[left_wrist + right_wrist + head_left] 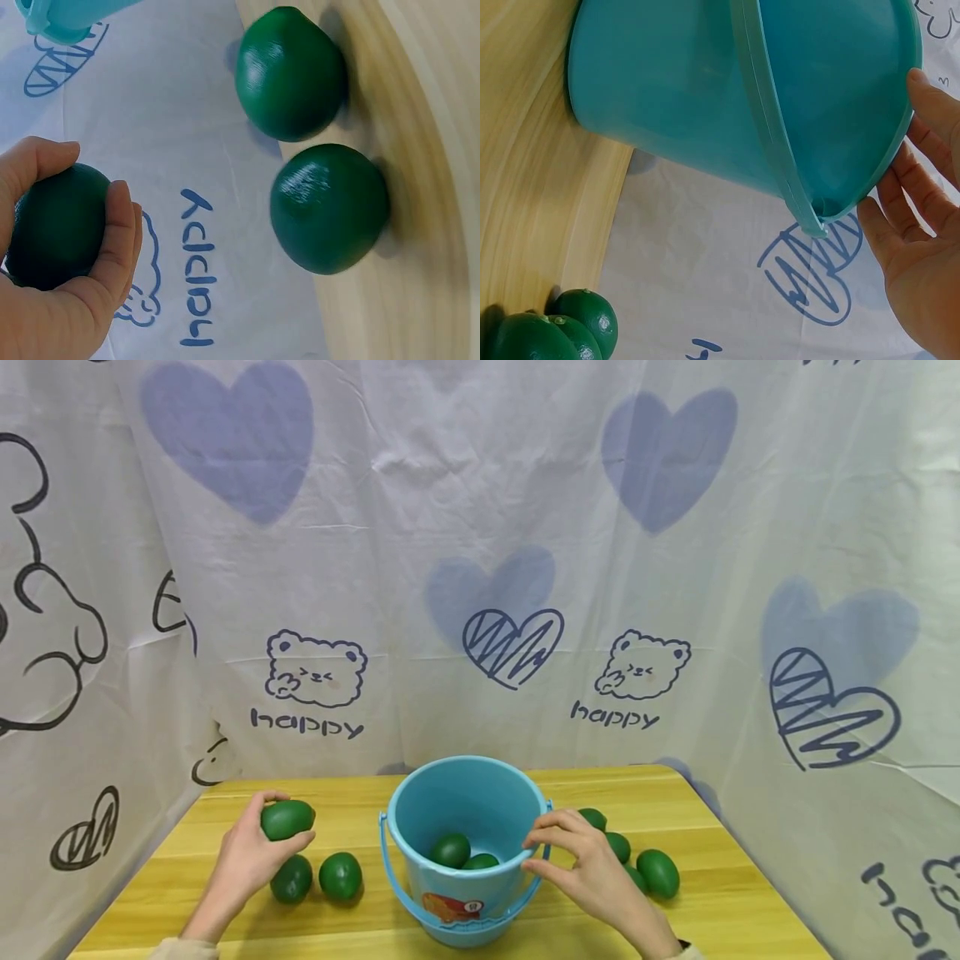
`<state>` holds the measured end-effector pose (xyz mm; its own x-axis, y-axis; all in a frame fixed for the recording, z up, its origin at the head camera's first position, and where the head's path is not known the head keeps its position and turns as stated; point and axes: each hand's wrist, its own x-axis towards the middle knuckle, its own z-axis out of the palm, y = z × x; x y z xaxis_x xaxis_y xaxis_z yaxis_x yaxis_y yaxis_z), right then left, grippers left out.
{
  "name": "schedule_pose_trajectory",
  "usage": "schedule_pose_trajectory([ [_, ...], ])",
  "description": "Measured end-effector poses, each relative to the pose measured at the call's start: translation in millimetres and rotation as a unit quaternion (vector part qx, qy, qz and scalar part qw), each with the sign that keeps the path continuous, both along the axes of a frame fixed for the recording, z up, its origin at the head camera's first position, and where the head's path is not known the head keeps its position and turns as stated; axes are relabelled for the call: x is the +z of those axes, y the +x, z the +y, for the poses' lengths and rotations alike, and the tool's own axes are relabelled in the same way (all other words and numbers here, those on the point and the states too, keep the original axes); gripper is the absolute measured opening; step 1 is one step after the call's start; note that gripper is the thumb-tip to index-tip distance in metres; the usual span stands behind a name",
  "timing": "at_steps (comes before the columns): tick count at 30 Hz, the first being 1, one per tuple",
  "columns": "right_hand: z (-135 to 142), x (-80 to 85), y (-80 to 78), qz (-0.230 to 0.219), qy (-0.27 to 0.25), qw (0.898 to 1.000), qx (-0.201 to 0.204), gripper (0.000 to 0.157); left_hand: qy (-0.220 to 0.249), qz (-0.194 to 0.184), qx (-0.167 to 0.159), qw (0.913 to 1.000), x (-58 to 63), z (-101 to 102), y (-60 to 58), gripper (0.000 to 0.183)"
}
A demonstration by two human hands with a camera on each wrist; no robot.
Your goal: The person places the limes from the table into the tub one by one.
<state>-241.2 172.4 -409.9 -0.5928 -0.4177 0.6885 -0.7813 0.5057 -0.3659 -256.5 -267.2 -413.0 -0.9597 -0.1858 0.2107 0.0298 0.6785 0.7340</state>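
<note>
My left hand (251, 856) holds a green lime (288, 820) between thumb and fingers, raised over the left side of the table. Two more limes, one nearer the bucket (341, 877) and one just under the hand (292, 880), lie on the wood there. A light blue bucket (467, 893) stands upright in the middle with two limes (450, 850) visible inside. At its right rim is my right hand (588, 868), with fingers spread and loosely bent, fingertips right at the edge in the right wrist view. Nothing is gripped in that hand.
Several limes (657, 873) lie in a group right of the bucket, partly hidden behind the right hand. The bucket's handle (395, 881) hangs down across its front. A white printed curtain (480, 568) surrounds the yellow wooden table (720, 910) at back and sides.
</note>
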Motion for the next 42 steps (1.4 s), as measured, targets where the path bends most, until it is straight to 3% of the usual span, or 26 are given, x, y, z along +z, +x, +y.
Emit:
schedule_pose_trajectory([
  [11,-1,-0.4,-0.6,-0.002,0.0,1.0,-0.003,0.014,-0.001,0.029,-0.026,0.9992,12.2,18,3.2,0.07],
  [26,-1,-0.9,-0.4,-0.006,0.0,1.0,-0.005,0.015,0.034,0.049,-0.057,0.9966,26.7,39,5.8,0.066],
  [42,-1,0.3,0.3,-0.007,0.001,1.0,-0.004,0.015,0.089,0.078,-0.093,0.9885,30.1,67,4.6,0.072],
])
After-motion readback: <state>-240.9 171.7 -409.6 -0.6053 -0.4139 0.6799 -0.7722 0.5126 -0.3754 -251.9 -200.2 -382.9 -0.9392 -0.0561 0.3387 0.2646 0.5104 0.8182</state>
